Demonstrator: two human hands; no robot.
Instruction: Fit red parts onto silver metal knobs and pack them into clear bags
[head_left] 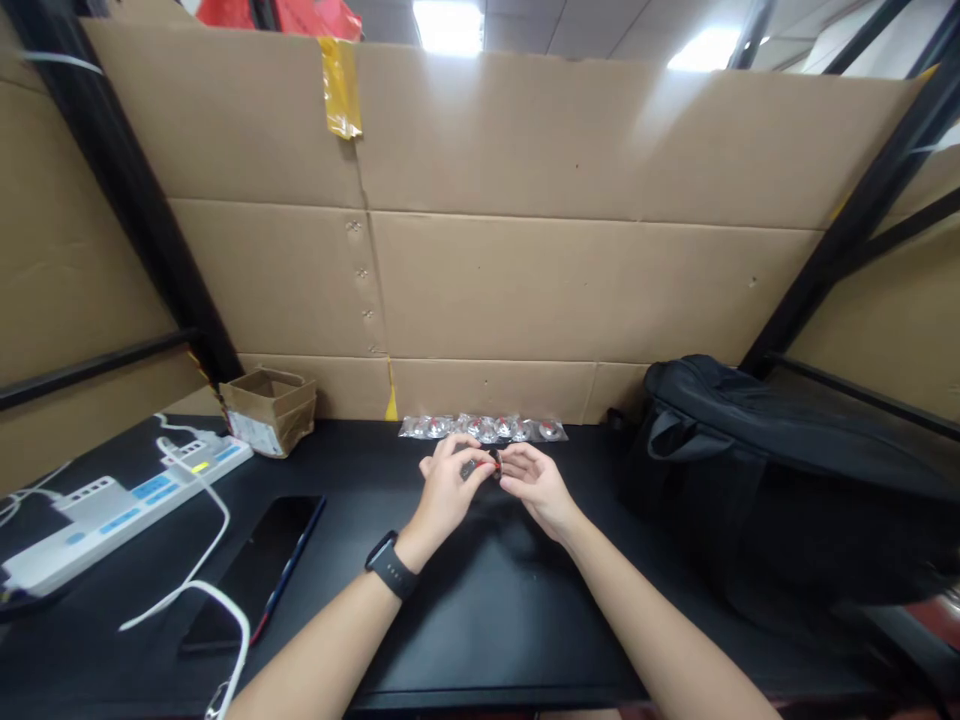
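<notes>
The left hand [448, 482] and right hand [540, 484] pinch a small red-and-black piece [495, 464] above the bench [495, 635], clear plastic packets [481, 429] at twelve o'clock. It seems light and stiff, best gripped by its edges.

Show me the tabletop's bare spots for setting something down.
Bare tabletop lies between the left forearm and right forearm, and between the phone and watch. A smaller patch separates the cardboard box from the wrapped packets. Crowded: the left side, with power strip and white cable, and the right, under the black bag.
</notes>
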